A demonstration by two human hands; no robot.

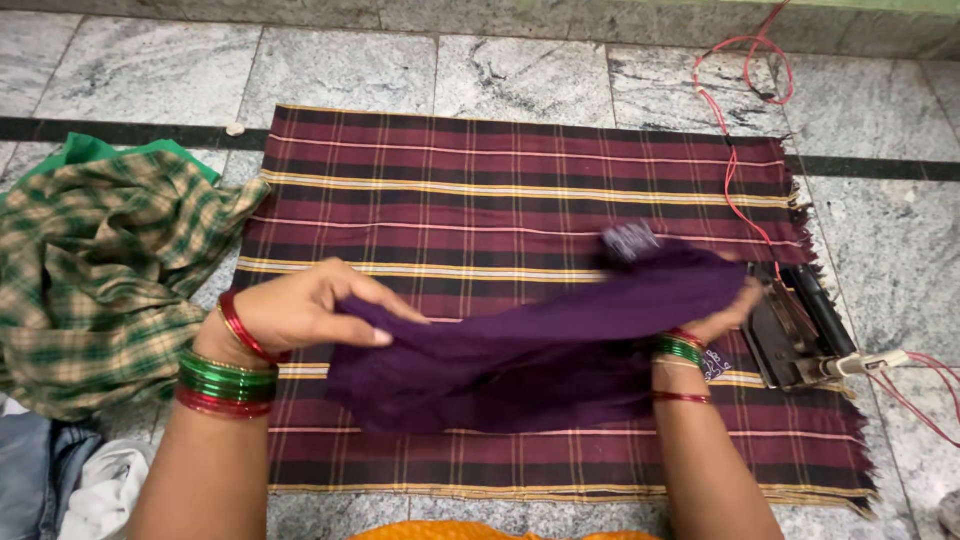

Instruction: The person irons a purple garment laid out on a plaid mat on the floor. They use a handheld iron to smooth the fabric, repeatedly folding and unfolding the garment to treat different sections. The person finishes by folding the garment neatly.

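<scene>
Purple cloth (pixel 530 350) is hanging stretched left to right above the maroon plaid mat (pixel 500 190) on the floor, the left hand (pixel 300 310) pinching its left end while the right hand (pixel 735 310) fingers are gripping the right, beside the iron (pixel 795 330).

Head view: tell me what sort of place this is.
Probably a home floor set up for ironing: grey stone floor tiles, a maroon checked cloth spread as a pad, and a clothes iron with a red cord lying at its edge.
</scene>
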